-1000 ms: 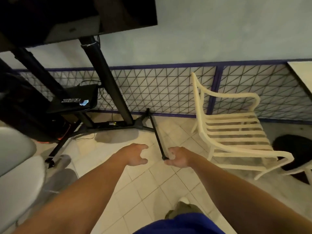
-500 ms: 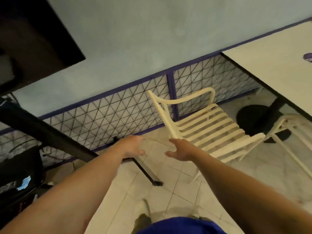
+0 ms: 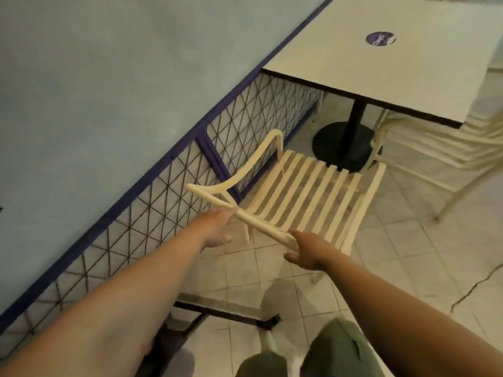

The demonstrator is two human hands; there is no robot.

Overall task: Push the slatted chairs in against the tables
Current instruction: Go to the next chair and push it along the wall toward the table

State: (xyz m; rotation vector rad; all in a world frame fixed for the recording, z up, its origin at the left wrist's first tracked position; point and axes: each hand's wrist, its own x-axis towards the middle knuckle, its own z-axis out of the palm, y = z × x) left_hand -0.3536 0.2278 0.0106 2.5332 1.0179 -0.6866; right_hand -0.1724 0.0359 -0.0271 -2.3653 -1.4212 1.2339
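Note:
A cream slatted chair [image 3: 304, 191] stands on the tiled floor beside the wall, its seat facing a white square table [image 3: 381, 66] on a black pedestal. The seat's front edge is short of the table's near edge. My left hand [image 3: 216, 229] grips the top rail of the chair's back near its left end. My right hand [image 3: 307, 251] holds the same rail at its right end, fingers curled round it.
A second cream chair [image 3: 441, 148] is tucked under the table's right side. The blue wall with a wire-mesh skirting [image 3: 152, 202] runs along the left. A black stand leg [image 3: 226, 314] lies on the floor near my feet.
The view has swung right toward the table. Both hands have gone forward and closed on the chair's back rail; before they hung open and apart from it.

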